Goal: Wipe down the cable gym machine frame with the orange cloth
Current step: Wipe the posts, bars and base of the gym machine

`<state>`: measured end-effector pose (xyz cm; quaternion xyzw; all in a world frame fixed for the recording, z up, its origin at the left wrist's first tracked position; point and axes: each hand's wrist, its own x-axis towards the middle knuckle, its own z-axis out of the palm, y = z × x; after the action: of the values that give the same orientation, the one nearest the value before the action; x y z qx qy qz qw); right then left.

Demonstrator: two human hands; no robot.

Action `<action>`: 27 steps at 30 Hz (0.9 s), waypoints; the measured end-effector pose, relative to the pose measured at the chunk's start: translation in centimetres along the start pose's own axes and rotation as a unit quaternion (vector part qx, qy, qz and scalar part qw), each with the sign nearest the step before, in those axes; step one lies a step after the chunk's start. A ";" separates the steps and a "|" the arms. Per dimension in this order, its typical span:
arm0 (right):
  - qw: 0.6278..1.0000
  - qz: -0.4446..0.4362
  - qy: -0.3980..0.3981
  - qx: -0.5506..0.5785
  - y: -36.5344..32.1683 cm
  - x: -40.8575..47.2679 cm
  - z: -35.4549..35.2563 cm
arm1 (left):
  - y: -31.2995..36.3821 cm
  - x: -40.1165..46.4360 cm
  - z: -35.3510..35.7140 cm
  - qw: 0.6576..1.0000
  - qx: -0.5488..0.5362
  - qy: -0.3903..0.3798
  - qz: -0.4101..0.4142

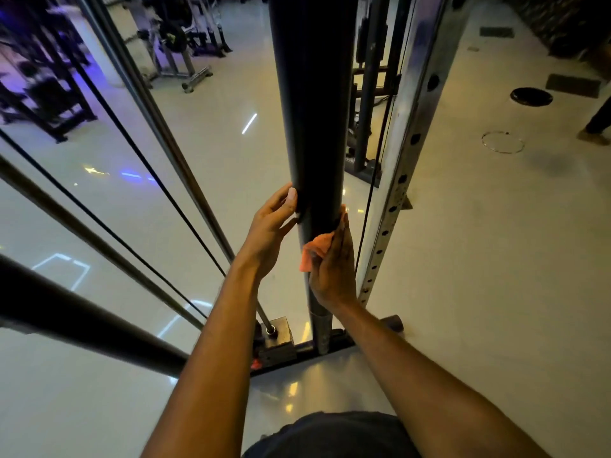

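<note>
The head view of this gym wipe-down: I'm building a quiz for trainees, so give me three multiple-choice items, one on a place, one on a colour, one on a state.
1. Where is the cloth?
A. on the floor
B. between the right hand and the black post
C. over the perforated upright

2. What colour is the cloth?
A. orange
B. blue
C. white

3. How is the left hand?
A. curled in an empty fist
B. hanging away from the machine
C. fingers straight, against the post

Key:
1 B, the right hand presses the cloth on the black post.
2 A, it shows orange beside the palm.
3 C, its thumb and fingers lie on the post's left side.
</note>
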<state>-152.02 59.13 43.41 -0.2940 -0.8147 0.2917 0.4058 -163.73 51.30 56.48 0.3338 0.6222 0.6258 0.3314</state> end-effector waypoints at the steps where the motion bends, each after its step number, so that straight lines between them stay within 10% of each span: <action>1: 1.000 -0.005 -0.004 0.013 -0.2 0.2 -0.2 | 0.0 -0.1 0.2 1.000 -0.002 0.006 -0.002; 27: 1.000 -0.019 0.001 -0.015 3.5 -2.0 3.3 | -7.5 0.2 0.7 0.999 -0.012 0.036 -0.015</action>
<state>-152.98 59.21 38.31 -0.2847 -0.8238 0.2713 0.4081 -163.27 51.93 48.96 0.2974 0.6315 0.6395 0.3222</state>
